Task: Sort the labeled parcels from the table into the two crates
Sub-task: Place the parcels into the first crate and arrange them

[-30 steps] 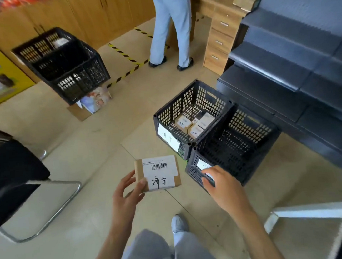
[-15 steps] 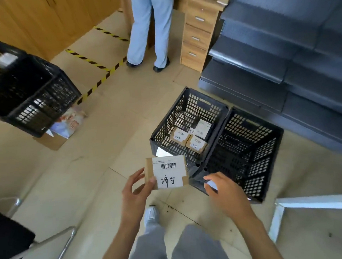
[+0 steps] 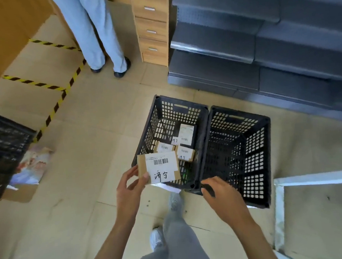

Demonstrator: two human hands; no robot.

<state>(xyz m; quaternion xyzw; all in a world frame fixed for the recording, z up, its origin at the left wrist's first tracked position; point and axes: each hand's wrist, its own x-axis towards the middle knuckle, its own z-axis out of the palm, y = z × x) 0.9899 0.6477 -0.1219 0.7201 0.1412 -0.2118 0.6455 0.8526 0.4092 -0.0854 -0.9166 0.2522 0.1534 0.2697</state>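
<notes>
Cardboard parcel raised, seemingly over crate.

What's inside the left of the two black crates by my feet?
The left crate holds several small labeled parcels on its floor. The parcel held in the left hand covers the near corner, so anything there is hidden.

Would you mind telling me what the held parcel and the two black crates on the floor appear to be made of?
The parcel in the left hand looks like matte brown cardboard with a white paper label, printed with a barcode and handwritten on. The left crate and right crate seem to be moulded black plastic, judging by their regular perforated grid walls and slight sheen.
</notes>
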